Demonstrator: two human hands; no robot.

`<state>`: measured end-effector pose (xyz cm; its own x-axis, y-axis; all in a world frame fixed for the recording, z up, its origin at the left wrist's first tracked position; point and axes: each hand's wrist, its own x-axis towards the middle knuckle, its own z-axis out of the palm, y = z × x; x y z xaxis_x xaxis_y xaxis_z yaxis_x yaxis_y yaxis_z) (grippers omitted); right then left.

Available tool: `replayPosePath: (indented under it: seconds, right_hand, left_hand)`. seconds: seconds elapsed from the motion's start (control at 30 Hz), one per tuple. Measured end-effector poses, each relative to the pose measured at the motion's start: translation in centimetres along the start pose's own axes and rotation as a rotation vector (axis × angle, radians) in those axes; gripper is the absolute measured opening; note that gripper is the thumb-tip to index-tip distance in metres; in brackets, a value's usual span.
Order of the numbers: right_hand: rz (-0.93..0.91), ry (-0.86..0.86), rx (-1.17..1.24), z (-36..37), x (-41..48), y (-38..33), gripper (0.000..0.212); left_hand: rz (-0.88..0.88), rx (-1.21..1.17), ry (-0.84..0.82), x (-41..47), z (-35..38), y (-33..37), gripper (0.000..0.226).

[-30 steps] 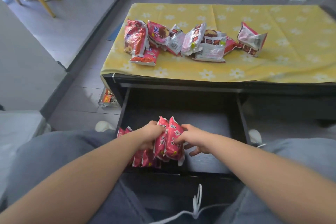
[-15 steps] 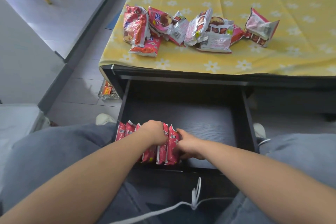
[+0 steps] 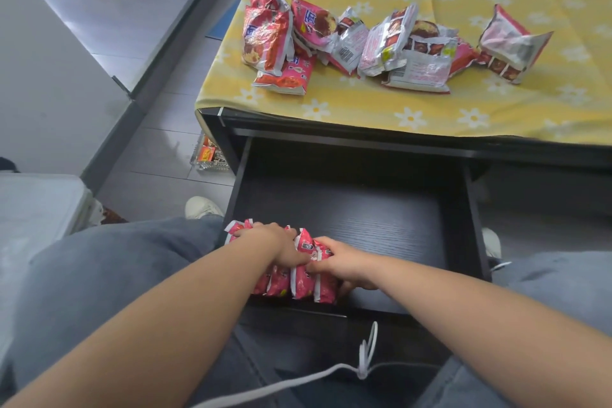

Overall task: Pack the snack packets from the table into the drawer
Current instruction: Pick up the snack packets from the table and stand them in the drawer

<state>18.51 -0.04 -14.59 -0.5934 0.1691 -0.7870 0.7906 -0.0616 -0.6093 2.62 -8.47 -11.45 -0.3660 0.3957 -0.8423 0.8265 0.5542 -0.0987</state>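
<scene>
The black drawer (image 3: 472,209) stands pulled out under the table. Several pink snack packets (image 3: 301,281) stand upright in a row at its front left corner. My left hand (image 3: 281,245) lies over the top of the row, fingers curled round the packets. My right hand (image 3: 342,263) grips the rightmost packet from its right side, thumb on top. More red, pink and silver snack packets (image 3: 381,43) lie in a loose line on the yellow flowered tablecloth (image 3: 364,109), with one packet (image 3: 511,45) apart at the right.
The right and back of the drawer floor (image 3: 381,219) are bare dark wood. My knees in grey trousers flank the drawer, and a white cord (image 3: 364,361) hangs in front. A small tray of items (image 3: 208,156) sits on the floor left of the table leg.
Both hands have lowered the pink packets into the drawer and pushed them left against the row. The view has tilted down and closer.
</scene>
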Motion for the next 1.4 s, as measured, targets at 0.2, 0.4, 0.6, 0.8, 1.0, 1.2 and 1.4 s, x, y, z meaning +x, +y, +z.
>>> replayPosePath:
  seconds: [0.2, 0.4, 0.6, 0.8, 1.0, 1.2, 1.4]
  right_hand:
    - [-0.043, 0.126, -0.125, 1.8, 0.5, -0.2, 0.078]
    - [0.0, 0.145, -0.044, 2.4, 0.3, -0.4, 0.114]
    - [0.06, 0.158, -0.084, 1.7, -1.0, -1.0, 0.119]
    - [-0.007, 0.266, -0.18, -0.1, -1.8, -2.1, 0.109]
    - [-0.111, 0.492, -0.231, -3.4, -2.6, -3.7, 0.095]
    - [-0.275, 0.76, -0.422, -8.0, -5.0, -6.4, 0.084]
    - [-0.427, 0.937, -0.447, -13.9, -7.6, -10.4, 0.074]
  left_hand:
    - [0.02, 0.067, 0.06, 0.0, 0.9, -0.4, 0.104]
    - [0.004, 0.019, 0.163, -1.5, 1.1, 0.0, 0.103]
    - [0.023, -0.022, 0.283, -3.1, -0.3, 0.8, 0.106]
    - [0.082, -0.094, 0.424, -4.1, -1.1, 1.4, 0.097]
    - [0.172, -0.193, 0.635, -4.6, -2.6, 2.4, 0.088]
    - [0.275, -0.311, 0.817, -5.0, -7.2, 4.3, 0.085]
    - [0.372, -0.432, 0.938, -5.2, -13.1, 7.0, 0.084]
